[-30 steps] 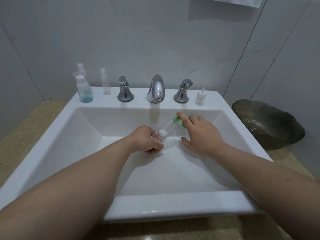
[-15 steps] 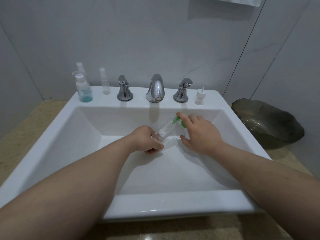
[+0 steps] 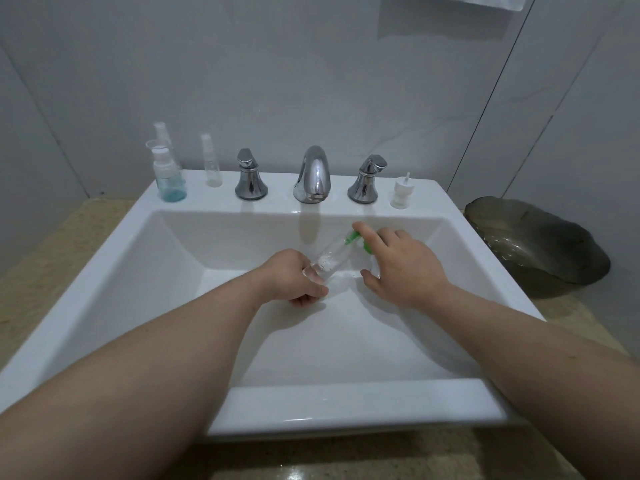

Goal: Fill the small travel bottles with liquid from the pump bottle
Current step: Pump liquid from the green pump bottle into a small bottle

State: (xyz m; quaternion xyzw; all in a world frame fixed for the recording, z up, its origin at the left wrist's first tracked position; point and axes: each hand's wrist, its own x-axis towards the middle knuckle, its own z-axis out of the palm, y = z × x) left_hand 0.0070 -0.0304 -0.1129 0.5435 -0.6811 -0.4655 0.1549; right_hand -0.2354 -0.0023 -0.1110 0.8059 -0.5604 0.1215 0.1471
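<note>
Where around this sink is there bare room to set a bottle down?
Free: the white sink's front rim, and the ledge corner right of the small white pump cap. Crowded: back-left corner, around the blue-tinted clear bottle.

The left forearm (image 3: 156,368) and right forearm (image 3: 519,344) are bare behind the left hand (image 3: 294,278) and right hand (image 3: 405,268), which are likewise bare.

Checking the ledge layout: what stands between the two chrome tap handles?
The chrome faucet spout stands between the left handle and right handle, in the head view.
</note>
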